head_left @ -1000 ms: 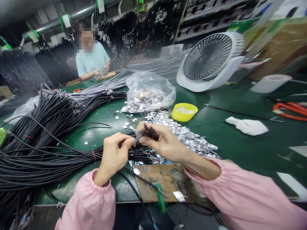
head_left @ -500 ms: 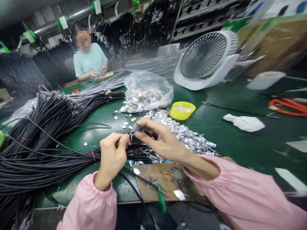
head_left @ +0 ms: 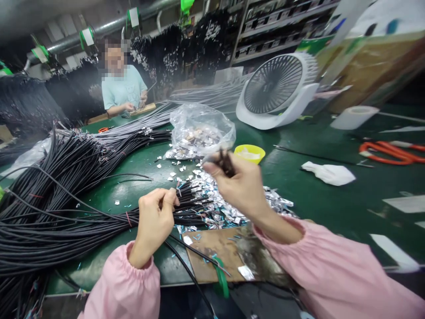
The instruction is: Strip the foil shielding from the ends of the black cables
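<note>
My left hand is closed in a pinch. Thin coloured wires of a black cable stick out by its fingertips. Farther right, my right hand is raised above a heap of silvery foil scraps. Its fingers are curled round a small dark object, too blurred to name, and a grey cover sits on one fingertip. A thick bundle of black cables lies under and beside my left hand, its stripped ends reaching the foil.
Behind the foil stand a clear plastic bag of scraps, a yellow bowl and a white fan. Orange-handled scissors lie at right. A brown board is at the near edge. A co-worker sits across the table.
My right hand has drawn away from my left hand's fingertips, up and to the right, with the dark object still in it. The left hand has barely moved. The view has shifted slightly.
</note>
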Demonstrator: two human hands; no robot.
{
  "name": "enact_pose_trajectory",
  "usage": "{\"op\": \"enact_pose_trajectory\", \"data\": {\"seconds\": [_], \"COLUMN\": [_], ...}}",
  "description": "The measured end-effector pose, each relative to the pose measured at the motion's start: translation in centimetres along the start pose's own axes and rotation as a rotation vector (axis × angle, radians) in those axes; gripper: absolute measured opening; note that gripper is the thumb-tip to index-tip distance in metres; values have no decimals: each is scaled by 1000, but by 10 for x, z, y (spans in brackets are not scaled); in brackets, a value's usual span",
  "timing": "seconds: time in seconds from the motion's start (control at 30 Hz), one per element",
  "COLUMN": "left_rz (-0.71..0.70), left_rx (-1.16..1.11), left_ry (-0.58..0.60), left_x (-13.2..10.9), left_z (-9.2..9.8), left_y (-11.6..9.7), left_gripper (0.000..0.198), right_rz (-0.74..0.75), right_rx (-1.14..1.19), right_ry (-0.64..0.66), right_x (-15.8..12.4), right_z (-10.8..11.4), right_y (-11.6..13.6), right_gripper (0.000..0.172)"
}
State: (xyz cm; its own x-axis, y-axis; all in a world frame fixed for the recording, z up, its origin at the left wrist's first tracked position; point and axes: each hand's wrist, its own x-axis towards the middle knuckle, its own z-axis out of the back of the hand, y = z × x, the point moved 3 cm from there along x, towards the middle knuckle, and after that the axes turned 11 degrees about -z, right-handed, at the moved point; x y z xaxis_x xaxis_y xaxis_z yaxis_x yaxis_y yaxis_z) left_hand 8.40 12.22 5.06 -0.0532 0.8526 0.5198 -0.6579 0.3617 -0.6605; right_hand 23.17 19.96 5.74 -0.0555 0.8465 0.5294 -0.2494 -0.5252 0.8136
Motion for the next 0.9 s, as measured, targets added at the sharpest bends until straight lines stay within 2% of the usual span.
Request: {"op": "enact_pose_trajectory", "data": {"seconds": [0.1,0.17,0.33,0.43,0.53,0.6,0.7,0.9], "left_rz": [5,-2,-30,-19,41,98,159,185], "left_rx": [-17,-4,1,-3,-61,-153,-279,-352], "left_ry": [-8,-1,8,37,90,144,156,24], "left_x": [-1,-2,-2,-2,-2,-1,1,1], "left_z": [-1,-3,-7,-8,-5,-4,-1,0], "left_y": [1,1,0,0,2,4,6,6], "left_gripper": [35,35,34,34,37,40,42,30], "right_rz": [-78,-125,-117,59,308,372,262,77], "right_rx": [178,266,230,81,-42,-68,-42,132], "right_ry": [265,324,267,240,206,104,-74,104], "right_x": [-7,-12,-15,-17,-19,-17,-11,-11], "right_z": [-12,-17,-17,-14,-8,-2,4,-7], "right_y": [4,6,1,5,14,16,13,10], "right_gripper": [22,26,12,8,20,22,15,9]}}
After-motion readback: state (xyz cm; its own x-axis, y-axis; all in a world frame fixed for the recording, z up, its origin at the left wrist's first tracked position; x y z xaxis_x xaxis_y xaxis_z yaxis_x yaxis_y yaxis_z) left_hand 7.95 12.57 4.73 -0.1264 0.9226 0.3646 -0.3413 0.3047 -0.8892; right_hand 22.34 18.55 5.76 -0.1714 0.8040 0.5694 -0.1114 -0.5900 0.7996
